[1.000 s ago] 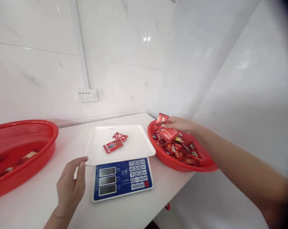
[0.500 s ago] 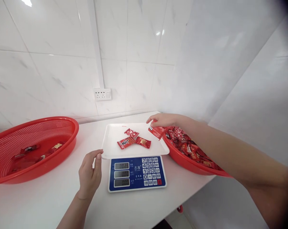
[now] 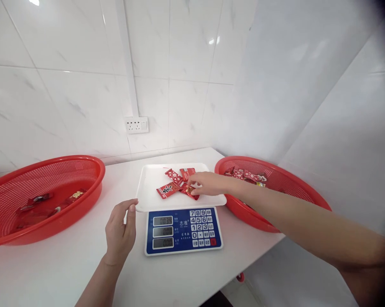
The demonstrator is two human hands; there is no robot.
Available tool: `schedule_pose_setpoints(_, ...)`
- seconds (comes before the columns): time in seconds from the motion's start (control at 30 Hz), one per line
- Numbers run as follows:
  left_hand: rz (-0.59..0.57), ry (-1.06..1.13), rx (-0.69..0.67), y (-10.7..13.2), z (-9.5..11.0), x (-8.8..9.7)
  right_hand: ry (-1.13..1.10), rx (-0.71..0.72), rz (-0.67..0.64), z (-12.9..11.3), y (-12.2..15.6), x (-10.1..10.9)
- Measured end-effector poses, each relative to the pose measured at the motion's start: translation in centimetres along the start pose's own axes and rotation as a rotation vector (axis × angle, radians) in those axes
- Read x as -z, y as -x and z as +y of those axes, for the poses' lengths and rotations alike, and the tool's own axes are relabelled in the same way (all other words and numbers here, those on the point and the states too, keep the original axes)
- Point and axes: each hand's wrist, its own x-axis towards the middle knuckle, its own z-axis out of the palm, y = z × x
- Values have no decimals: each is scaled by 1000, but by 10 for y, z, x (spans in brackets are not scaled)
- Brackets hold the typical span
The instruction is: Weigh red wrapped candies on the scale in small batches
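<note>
My left hand [image 3: 121, 228] holds the front left corner of the white tray [image 3: 147, 200] between thumb and fingertips. The tray sits on a blue-panelled electronic scale [image 3: 183, 232]. Over the tray's right half, my right hand [image 3: 207, 183] is bent down, its thumb and fingers pinching a red snack packet [image 3: 188, 190] that they partly cover. Just behind those fingers lies another red packet [image 3: 187, 173]. To its left are a dotted red packet [image 3: 173, 175] and a red packet with a large black character [image 3: 168, 190].
At the right, a red plastic basket [image 3: 307, 198] contains many red packets, partly hidden by my right forearm. A second red basket [image 3: 87, 162] with a few packets stands at the left. Behind the white table [image 3: 122, 273] rises a tiled wall with a socket [image 3: 136, 125].
My right hand has moved left from the tray's right edge to the packets. The packet it carried now lies on the tray. The scale's top reading has risen. My left hand stays put.
</note>
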Motion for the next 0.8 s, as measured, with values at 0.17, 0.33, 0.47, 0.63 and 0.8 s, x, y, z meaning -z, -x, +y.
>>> schedule_pose_setpoints(0.17, -9, 2, 8, 1, -1, 0, -62, -111, 75, 6, 14, -12)
schedule_pose_setpoints(0.33, -9, 12, 11, 0, 1, -1, -191, -151, 158, 16, 20, -7)
schedule_pose_setpoints(0.47, -12, 12, 13, 0, 2, -2, -159, -107, 194, 3, 15, -15)
schedule_pose_setpoints(0.63, -13, -23, 9, 1, 0, -1, -23, 6, 155, -15, 7, -33)
schedule_pose_setpoints(0.8, 15, -41, 37, -1, 2, 1, 106, -53, 265, 2, 32, -6)
